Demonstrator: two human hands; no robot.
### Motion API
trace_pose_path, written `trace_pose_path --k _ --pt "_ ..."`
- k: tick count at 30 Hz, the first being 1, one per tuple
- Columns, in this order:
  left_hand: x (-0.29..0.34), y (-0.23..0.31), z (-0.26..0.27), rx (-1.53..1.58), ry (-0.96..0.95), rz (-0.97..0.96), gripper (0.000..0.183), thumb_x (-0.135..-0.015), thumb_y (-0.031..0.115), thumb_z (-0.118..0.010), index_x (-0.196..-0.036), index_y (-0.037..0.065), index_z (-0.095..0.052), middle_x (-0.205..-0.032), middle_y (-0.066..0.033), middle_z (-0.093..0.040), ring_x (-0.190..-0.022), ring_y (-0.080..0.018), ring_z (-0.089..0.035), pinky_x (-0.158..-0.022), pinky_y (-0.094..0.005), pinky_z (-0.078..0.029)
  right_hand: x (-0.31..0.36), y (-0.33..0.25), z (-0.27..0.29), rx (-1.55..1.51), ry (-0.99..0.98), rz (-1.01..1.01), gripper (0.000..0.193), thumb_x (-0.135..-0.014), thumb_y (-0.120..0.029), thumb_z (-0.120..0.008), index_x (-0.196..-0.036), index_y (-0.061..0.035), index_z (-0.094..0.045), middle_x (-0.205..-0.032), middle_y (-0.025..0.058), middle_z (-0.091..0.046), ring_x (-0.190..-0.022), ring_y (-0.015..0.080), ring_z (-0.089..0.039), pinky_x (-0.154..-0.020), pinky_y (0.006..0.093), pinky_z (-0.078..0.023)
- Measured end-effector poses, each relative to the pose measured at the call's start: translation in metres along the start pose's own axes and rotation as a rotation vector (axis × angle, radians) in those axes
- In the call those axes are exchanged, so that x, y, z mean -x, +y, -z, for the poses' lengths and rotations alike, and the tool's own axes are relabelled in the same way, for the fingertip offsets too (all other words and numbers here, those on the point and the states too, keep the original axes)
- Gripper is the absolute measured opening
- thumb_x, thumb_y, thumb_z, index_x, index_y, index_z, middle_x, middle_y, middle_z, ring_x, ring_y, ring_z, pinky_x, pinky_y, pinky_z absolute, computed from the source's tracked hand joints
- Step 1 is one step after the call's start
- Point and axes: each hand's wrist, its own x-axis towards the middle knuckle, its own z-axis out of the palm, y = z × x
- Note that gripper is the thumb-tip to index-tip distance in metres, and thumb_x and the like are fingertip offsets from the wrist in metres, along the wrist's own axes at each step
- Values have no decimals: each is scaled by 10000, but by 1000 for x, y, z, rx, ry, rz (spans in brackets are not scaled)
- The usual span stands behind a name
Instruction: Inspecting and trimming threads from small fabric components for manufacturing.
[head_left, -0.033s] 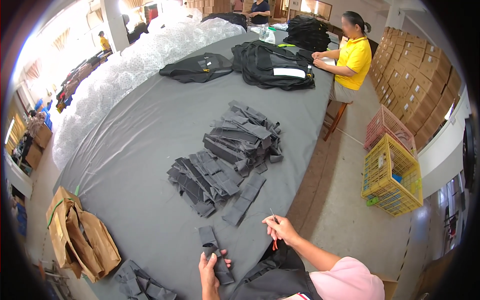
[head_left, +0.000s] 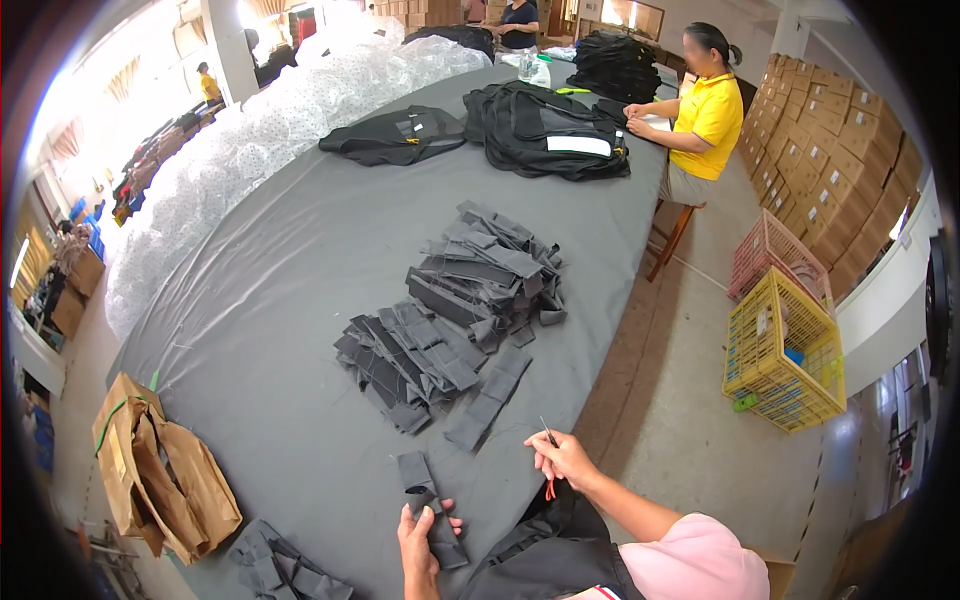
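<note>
Left hand (head_left: 418,540) has a folded grey fabric strip (head_left: 416,474) pinched, thumb on top and fingers wrapped behind, the strip slanting roughly eleven to five above a smooth, slightly wrinkly grey table cover (head_left: 270,300). Clocking from that hand: the right hand (head_left: 563,460) sits at two, fingers curled round a slim pointed tool (head_left: 550,489) with a red end. A flat creased strip (head_left: 488,400) lies at one, a thready, jumbled heap (head_left: 450,300) around twelve, a crinkly brown paper bag (head_left: 208,490) near nine.
</note>
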Motion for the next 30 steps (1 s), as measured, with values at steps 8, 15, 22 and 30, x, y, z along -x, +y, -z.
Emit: trace_pose_path --k 8,15,22,30 --pt "0 -1 1 -6 0 13 306 -859 136 -527 -1091 -19 -404 -953 -221 -592 -641 -257 -621 -558 -351 -541 -1 3 1 -68 -7 4 259 -913 -233 -484 -977 2 -570 -630 40 -547 -403 56 -467 -344 166 -310" --pt "-4 0 -1 16 -13 23 282 -859 123 -516 -1074 -20 -403 -955 -227 -591 -637 -260 -620 -560 -356 -542 -1 -1 4 -58 0 5 271 -912 -256 -484 -981 -6 -565 -629 42 -539 -404 63 -473 -338 177 -311" --pt "-3 2 2 2 -15 29 257 -870 109 -500 -1068 -22 -402 -965 -227 -590 -648 -264 -623 -568 -359 -544 1 -1 1 -61 8 1 272 -912 -245 -490 -979 7 -565 -624 44 -543 -399 59 -465 -338 172 -314" --pt "3 4 -2 -7 25 39 252 -868 112 -507 -1064 -19 -419 -962 -230 -597 -647 -276 -627 -574 -381 -546 -63 -201 7 23 162 538 359 -914 -242 -467 -1197 -22 -457 -570 -6 -479 -413 58 -381 -365 201 -293"
